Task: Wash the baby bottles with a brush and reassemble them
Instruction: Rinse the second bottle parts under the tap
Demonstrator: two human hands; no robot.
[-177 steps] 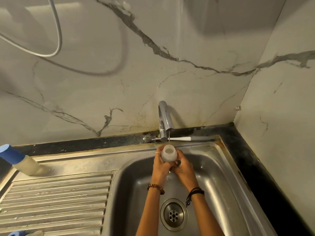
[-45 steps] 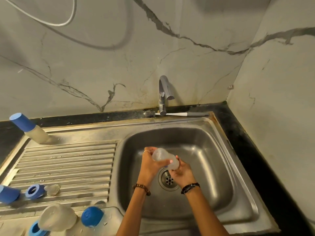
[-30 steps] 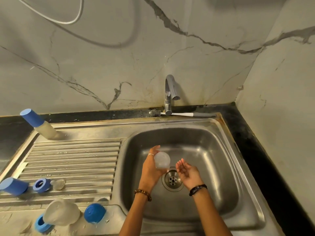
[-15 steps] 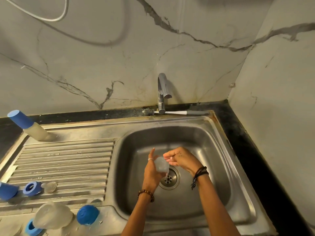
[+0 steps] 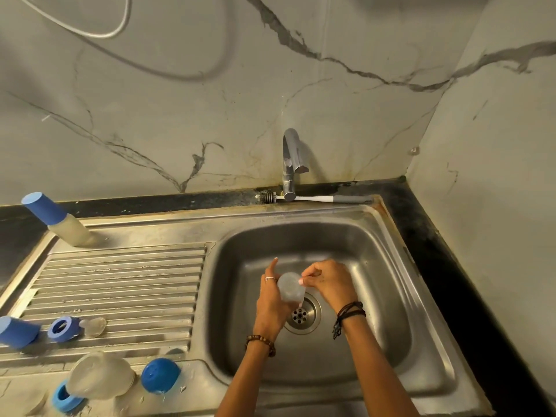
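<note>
three bottles (image 5: 290,288), one brush (image 5: 313,198), two hands (image 5: 272,299)

A steel sink (image 5: 427,284) is set into a black tabletop (image 5: 445,266), its basin toward the right edge and a ribbed drainboard (image 5: 120,284) toward the left. A round drain (image 5: 302,316) sits in the basin floor. A chrome tap (image 5: 290,164) stands at the sink's back edge. Behind rises a grey marble wall (image 5: 210,100) with dark veins, meeting another at the far right corner. A white hose (image 5: 99,28) loops across the wall's upper left.
</note>
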